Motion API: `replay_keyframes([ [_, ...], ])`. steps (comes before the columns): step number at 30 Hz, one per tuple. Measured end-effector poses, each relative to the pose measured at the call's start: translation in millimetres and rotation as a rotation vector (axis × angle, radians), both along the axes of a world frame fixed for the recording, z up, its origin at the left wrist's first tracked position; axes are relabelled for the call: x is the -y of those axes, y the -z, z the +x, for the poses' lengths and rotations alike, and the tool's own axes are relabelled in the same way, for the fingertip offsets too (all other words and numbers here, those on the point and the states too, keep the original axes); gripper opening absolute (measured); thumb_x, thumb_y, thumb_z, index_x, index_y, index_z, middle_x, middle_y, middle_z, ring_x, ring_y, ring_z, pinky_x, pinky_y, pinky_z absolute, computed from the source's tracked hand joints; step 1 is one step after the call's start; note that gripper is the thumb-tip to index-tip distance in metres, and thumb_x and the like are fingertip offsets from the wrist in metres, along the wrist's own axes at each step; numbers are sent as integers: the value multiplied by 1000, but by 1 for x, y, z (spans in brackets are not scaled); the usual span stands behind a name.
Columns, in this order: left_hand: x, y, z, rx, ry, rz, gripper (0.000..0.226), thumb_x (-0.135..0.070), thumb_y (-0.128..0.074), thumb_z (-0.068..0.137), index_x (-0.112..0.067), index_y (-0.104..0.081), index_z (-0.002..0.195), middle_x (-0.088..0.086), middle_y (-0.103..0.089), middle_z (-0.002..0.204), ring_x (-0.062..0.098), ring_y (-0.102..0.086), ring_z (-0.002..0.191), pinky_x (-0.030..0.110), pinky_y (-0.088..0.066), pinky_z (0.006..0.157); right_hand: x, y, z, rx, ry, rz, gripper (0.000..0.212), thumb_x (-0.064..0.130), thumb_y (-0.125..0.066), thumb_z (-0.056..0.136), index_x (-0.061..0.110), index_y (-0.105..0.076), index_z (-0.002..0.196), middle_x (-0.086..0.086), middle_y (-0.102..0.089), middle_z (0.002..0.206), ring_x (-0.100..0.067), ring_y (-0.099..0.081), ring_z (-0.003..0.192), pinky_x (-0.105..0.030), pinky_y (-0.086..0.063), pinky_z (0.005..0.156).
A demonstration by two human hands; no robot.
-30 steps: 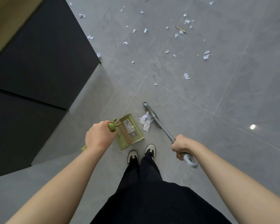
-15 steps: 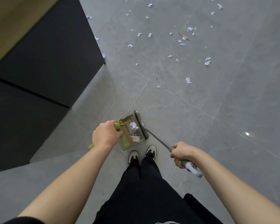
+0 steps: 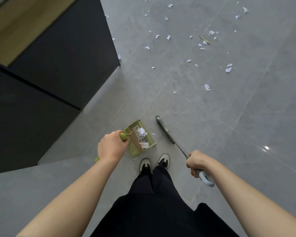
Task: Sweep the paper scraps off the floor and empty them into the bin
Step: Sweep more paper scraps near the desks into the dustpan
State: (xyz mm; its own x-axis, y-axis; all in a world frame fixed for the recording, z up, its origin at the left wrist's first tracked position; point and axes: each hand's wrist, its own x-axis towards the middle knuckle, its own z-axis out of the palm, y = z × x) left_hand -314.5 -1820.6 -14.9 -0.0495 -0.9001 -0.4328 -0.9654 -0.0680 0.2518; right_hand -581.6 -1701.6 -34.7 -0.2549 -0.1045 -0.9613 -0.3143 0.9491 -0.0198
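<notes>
My left hand grips the green handle of an olive dustpan that rests on the grey floor just ahead of my shoes. White paper scraps lie inside the pan, and one small scrap sits on the floor beside its right edge. My right hand grips the grey handle of a broom, whose narrow head stands a short way right of the pan. Several paper scraps are scattered over the floor farther ahead. No bin is in view.
A tall dark cabinet fills the left side, its corner reaching the floor near the scattered scraps. My two black-and-white shoes stand just behind the dustpan. A small brown stick lies among the far scraps. Grey tiled floor stretches to the right.
The broom pushed the clump of scraps into the dustpan, then drew back to the right, away from the pan. The dustpan stayed in place in my left hand.
</notes>
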Motion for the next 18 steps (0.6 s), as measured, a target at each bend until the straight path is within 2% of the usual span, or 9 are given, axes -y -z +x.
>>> replay_keyframes([
  [3,0,-1,2,15,2,14,11,-35,-59,87,-28,-68,90,-2,-61,75,26,-54,70,31,-44,63,6,-1,12,71,94,55,21,-6,-35,82,9,-45,94,-5,-38,64,-15,-34,42,-23,-31,48],
  [7,2,1,2,12,0,21,11,-33,-58,86,-27,-68,87,-1,-61,73,27,-55,70,31,-44,62,10,-12,23,193,152,60,21,-7,-38,88,11,-47,93,0,-36,59,-12,-29,39,-18,-28,42],
  [13,2,3,5,0,1,12,11,-35,-58,86,-29,-68,88,0,-64,75,28,-57,70,31,-45,62,12,-27,17,214,145,25,26,-8,-39,91,11,-55,100,-2,-35,63,-13,-30,40,-18,-27,41],
  [18,10,-2,1,-24,-18,-3,13,-36,-61,85,-29,-69,93,2,-66,79,30,-61,76,32,-48,67,18,-32,-1,185,140,24,33,-3,-44,90,11,-52,118,-2,-40,60,-14,-33,41,-22,-30,47],
])
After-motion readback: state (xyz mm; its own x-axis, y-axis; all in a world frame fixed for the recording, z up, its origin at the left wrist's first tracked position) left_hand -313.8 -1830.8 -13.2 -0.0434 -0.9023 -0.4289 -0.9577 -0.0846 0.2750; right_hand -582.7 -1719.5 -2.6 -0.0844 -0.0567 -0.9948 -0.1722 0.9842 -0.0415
